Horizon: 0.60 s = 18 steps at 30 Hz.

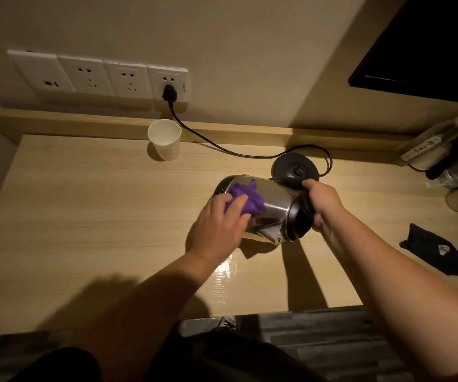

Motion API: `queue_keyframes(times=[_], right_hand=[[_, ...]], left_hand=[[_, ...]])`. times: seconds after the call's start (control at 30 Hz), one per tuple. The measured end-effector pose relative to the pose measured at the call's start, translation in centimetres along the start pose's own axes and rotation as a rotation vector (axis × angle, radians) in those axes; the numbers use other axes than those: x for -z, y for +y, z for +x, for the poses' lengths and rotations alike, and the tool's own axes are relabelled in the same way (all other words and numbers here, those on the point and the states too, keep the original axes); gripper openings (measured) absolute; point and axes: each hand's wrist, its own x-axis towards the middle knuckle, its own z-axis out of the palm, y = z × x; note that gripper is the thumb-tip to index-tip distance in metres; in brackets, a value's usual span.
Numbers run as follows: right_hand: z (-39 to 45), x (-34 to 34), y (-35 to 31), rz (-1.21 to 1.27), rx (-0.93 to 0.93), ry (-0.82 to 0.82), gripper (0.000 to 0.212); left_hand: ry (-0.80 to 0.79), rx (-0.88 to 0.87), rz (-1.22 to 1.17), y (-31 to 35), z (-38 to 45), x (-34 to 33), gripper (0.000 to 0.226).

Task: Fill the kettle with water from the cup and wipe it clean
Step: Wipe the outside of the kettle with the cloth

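The steel kettle [266,208] is tilted on its side above the desk [84,216]. The right hand [322,204] grips its handle; the left hand [222,219], fingers straight, presses a purple cloth [245,195] against its body. The paper cup [165,139] stands upright near the wall; contents not discernible.

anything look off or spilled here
No spill is visible. The kettle is held tipped on its side above the desk, off its base, as the left hand presses a purple cloth on it.

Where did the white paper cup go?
The paper cup stands upright at the back of the desk, left of centre, just below the wall sockets and beside the black cord.
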Motion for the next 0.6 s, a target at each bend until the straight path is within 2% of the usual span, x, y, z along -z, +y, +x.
queue_keyframes(times=[0.1, 0.23, 0.3, 0.43, 0.53, 0.6], right_hand=[[0.1, -0.1, -0.1, 0.004, -0.028, 0.025, 0.014], [0.1, -0.5, -0.5, -0.021, -0.046, 0.038, 0.018], [0.2, -0.6, -0.5, -0.048, -0.061, 0.033, 0.020], [0.4, -0.9, -0.5, -0.122, -0.082, 0.013, 0.025], [0.5, -0.8, -0.5, -0.142, -0.103, -0.003, 0.028], [0.6, -0.6, -0.4, -0.129, -0.123, -0.021, 0.028]], left_hand=[[-0.022, 0.200, 0.031, -2.6, 0.1, -0.1, 0.035], [-0.044, 0.233, 0.018, -2.2, 0.6, 0.6, 0.036], [-0.014, 0.169, -0.031, -0.4, 0.6, 1.0, 0.035], [0.000, -0.151, -0.083, 3.1, 0.5, 1.3, 0.038], [0.023, -0.287, -0.071, 2.1, 0.5, 1.2, 0.039], [0.026, -0.319, -0.052, 0.5, -0.2, 0.9, 0.039]])
